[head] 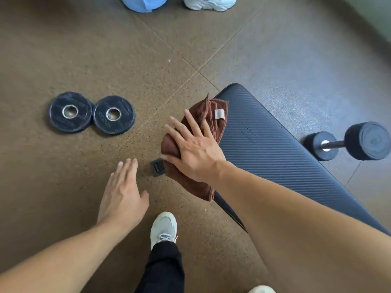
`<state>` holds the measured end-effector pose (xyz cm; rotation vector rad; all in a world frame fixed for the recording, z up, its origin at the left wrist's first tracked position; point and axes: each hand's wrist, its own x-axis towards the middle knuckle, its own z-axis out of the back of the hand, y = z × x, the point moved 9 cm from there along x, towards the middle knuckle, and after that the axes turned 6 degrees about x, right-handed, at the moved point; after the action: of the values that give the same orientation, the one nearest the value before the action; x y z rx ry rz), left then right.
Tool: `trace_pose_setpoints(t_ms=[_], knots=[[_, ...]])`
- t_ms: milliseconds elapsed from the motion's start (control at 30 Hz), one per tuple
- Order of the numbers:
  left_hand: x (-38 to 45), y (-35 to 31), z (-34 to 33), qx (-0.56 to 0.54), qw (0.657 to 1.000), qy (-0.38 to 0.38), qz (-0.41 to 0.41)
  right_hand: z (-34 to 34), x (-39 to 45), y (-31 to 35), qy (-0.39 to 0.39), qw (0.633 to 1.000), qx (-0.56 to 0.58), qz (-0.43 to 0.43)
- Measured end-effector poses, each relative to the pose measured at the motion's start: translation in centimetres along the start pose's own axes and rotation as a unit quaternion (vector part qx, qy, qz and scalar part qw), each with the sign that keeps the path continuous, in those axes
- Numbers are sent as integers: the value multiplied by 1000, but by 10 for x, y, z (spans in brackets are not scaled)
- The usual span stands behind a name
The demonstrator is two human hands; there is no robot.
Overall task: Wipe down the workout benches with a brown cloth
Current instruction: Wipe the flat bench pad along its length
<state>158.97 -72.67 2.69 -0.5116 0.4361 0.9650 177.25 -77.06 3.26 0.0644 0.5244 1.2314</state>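
Observation:
A black ribbed workout bench pad [275, 149] runs from the centre toward the lower right. A brown cloth [211, 115] with a small white tag lies bunched over the pad's left edge and hangs down its side. My right hand [194, 146] presses flat on the cloth with straight, spread fingers. My left hand [122, 195] hovers over the floor to the left of the bench, fingers straight and together, holding nothing.
Two black weight plates [92, 113] lie side by side on the brown rubber floor at the left. A black dumbbell [347, 142] lies right of the bench. A bench foot [157, 167] shows below the cloth. My white shoe [164, 227] stands near the bench. Another person's white shoe [209, 3] is at the top.

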Motion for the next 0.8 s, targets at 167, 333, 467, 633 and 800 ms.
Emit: trace_pose_setpoints(t_ms=[167,333,467,633,800], knots=[[5,-56,26,-69,998,-15,-3,3,-13,-4,-28,998,53,-19],[10,-114,38,-3,995,-36,-97,-6,-72,-38,-92,990,86,-63],[21,-148,35,-1,998,-9,-66,-16,-138,-92,-80,987,54,-130],[44,-189,8,75,989,125,-18,-8,-168,-153,-94,973,42,-204],[52,-189,-14,146,956,249,51,7,-134,-170,-101,973,43,-204]])
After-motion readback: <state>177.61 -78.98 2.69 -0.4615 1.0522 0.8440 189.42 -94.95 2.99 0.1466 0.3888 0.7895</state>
